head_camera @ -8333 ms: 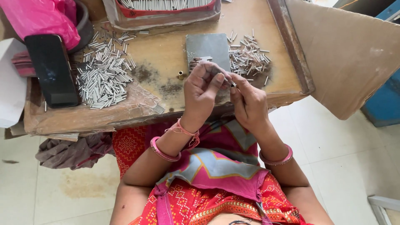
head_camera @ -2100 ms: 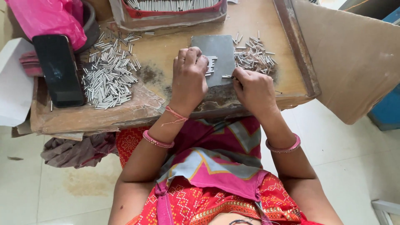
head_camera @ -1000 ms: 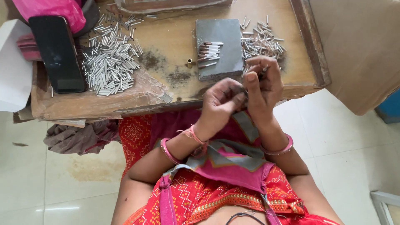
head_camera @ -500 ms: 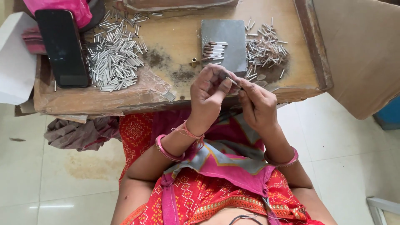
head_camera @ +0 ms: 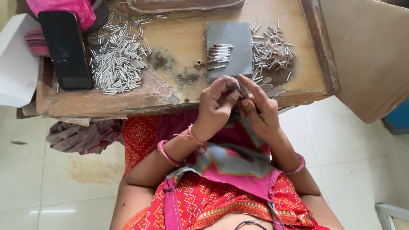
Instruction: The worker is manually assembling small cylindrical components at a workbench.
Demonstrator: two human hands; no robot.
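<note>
— What were the hands doing?

— Both hands were raised together just in front of the counter (head_camera: 179, 100). The left hand (head_camera: 217, 104) and right hand (head_camera: 257, 108) pinched one small dark pin (head_camera: 239, 90) between their fingertips, other fingers loosely curled.

— And around them?

— A grey slab (head_camera: 230, 36) with a row of pins, loose metal tubes (head_camera: 117, 57) either side, a black phone (head_camera: 66, 49) far left.

Tiny piece (head_camera: 238, 90) between fingers (head_camera: 232, 94) perhaps a tube; too small
</note>
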